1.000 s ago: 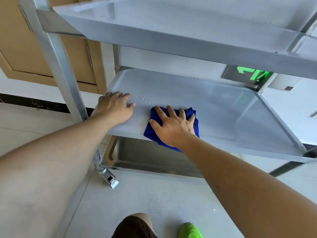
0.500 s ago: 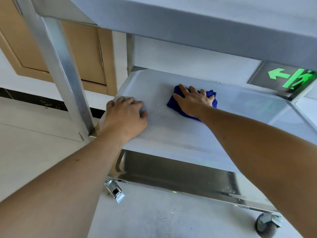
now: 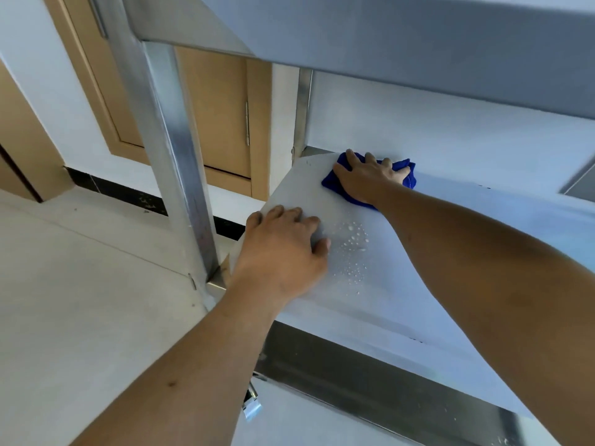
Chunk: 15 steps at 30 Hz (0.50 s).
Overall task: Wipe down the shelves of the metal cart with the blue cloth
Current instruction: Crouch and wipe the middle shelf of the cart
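Observation:
The metal cart's middle shelf (image 3: 380,304) fills the centre of the view. At the shelf's far left corner lies the blue cloth (image 3: 331,181), bunched up, with my right hand (image 3: 367,180) flat on top of it and fingers spread, pressing it down. My left hand (image 3: 283,252) rests palm down on the shelf's near left edge, fingers loosely bent over the rim, holding nothing. Water droplets (image 3: 352,249) speckle the shelf just right of my left hand.
The top shelf (image 3: 386,37) overhangs close above. A steel upright post (image 3: 174,162) stands left of my left hand. The bottom shelf (image 3: 370,387) and a caster (image 3: 251,403) lie below. A wooden door (image 3: 212,117) and tiled floor (image 3: 80,300) are at the left.
My right hand has slid the cloth from the shelf's near edge to its far left corner. The left hand stays on the near left rim. The view has moved closer and lower.

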{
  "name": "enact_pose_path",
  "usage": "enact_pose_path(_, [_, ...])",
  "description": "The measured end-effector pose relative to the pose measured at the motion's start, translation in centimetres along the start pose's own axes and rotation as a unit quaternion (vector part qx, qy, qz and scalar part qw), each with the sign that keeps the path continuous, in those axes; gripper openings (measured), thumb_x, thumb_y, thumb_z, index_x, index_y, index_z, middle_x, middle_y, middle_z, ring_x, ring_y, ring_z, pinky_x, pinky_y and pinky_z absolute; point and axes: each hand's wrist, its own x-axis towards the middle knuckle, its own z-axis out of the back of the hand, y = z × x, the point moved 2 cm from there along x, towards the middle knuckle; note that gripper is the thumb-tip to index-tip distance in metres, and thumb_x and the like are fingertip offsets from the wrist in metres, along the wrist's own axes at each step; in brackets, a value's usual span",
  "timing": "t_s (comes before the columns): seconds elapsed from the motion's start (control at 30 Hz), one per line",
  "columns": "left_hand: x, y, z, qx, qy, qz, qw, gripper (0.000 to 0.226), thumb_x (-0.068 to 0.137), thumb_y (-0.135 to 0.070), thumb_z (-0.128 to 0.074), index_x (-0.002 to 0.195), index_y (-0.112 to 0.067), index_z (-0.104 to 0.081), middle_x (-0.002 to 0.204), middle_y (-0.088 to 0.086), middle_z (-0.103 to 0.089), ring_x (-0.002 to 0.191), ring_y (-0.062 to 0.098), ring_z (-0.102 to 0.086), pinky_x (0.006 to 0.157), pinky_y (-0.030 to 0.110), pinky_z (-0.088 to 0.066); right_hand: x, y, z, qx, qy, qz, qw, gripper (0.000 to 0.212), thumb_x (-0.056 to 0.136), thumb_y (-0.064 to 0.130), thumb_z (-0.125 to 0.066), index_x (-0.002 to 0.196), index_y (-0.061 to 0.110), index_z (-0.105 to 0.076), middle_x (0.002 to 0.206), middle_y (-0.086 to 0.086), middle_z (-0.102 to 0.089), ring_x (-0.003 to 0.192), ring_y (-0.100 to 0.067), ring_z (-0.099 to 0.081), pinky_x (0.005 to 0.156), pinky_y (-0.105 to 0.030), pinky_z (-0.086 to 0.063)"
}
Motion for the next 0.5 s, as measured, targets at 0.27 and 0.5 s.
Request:
enact_pose_path(0.27, [-1.2,-0.4,1.2,-0.08,-0.128,0.027,0.988,0.034,0.087,-0.022,-0.045,0.105,-0.006,-0.069,0.099,0.009,-0.071,0.099,0.028,-0.061,0.094,0.04,-0.048,-0.9,4.2,-0.4,0.004,0.023,0.036,0.999,0.061,0.098,0.064,-0.013,0.155,0.043,-0.016,0.163,-0.002,-0.026,0.147,-0.048,-0.012,0.11,-0.078,-0.007])
enact_pose_path(0.5, [-2.2,-0.6,2.7,-0.137,-0.197,0.063,0.969,0.032,0.087,-0.016,-0.048,0.112,-0.008,-0.067,0.105,0.011,-0.072,0.104,0.03,-0.061,0.093,0.045,-0.05,-8.2,5.4,-0.7,0.007,0.018,0.096,0.995,0.057,0.098,0.063,-0.009,0.153,0.051,-0.01,0.165,0.003,-0.022,0.149,-0.043,-0.009,0.109,-0.075,-0.004])
